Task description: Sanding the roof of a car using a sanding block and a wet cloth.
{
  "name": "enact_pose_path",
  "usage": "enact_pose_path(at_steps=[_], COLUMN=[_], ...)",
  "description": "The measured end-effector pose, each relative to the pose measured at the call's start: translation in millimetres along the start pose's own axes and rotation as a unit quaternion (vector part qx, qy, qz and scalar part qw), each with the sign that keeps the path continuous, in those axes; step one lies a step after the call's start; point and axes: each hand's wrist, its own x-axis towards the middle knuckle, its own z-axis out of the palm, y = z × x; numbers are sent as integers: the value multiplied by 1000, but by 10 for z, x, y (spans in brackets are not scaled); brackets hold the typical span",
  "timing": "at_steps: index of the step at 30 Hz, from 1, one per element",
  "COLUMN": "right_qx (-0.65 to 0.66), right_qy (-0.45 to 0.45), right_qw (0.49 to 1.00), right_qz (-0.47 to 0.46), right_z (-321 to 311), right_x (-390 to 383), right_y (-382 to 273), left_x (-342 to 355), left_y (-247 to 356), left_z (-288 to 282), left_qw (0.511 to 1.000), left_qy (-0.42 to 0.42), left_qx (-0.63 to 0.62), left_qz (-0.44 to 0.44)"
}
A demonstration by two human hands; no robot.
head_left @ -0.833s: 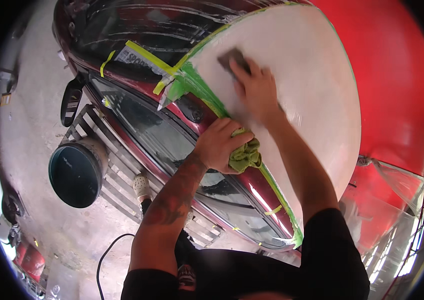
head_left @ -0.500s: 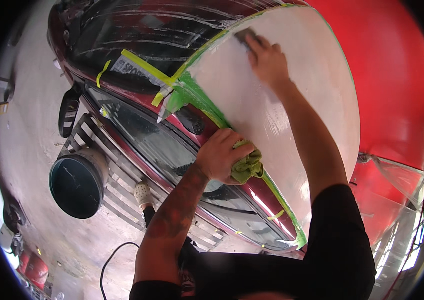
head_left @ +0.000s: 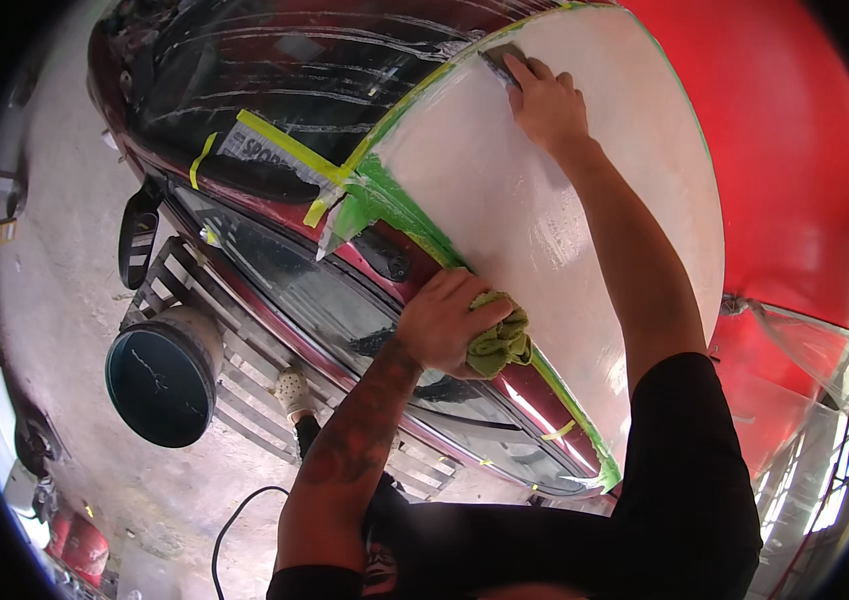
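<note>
A pale, whitish car roof [head_left: 504, 190] lies before me, bordered by green masking tape [head_left: 399, 210] and yellow tape. My right hand [head_left: 552, 110] reaches to its far left edge, beside the windscreen, and presses a flat dark sanding block [head_left: 504, 64] against the surface. The fingers are closed over the block. My left hand [head_left: 444, 325] rests on the dark red side rail of the roof, closed round a crumpled green cloth [head_left: 501, 342].
A black bucket [head_left: 206, 350] of dark liquid stands on a slatted platform [head_left: 249, 395] at the left, near my foot. The wing mirror [head_left: 137, 235] juts out beside it. A dark cable [head_left: 229, 525] runs across the floor. A bright red panel [head_left: 774, 150] rises at the right.
My right hand has slid the sanding block slightly farther along the roof's edge by the windscreen. My left hand stays on the rail with the cloth. The view has shifted a little.
</note>
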Motion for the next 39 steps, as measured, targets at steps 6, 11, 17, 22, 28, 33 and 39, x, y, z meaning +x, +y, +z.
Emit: enact_pose_path(at_steps=[6,11,17,22,28,33,39], right_qx=[116,62,109,229,110,92,199], right_qy=[-5,-40,-26,-69,39,27,-43], right_qw=[986,996,994,961,991,995,979], right_qz=[-119,-48,-11,-141,-71,6,-36], right_z=[-308,-22,119,-639,104,221,-241], right_x=[-953,-244,-675,-1982,-566,-247,-1697], right_y=[-1265,-246,92,-542,525,616,7], left_x=[-141,-54,7,-102,-7,-47,-137], left_y=[-15,12,0,15,33,-5,-35], left_z=[-125,-77,-45,-112,-44,-47,-107], left_qw=[999,998,1000,997,998,998,997], left_qy=[-32,-47,-21,-54,-40,-54,-53], left_qx=[25,11,-2,0,1,21,21], left_qz=[-27,-28,-19,-61,-44,-40,-55])
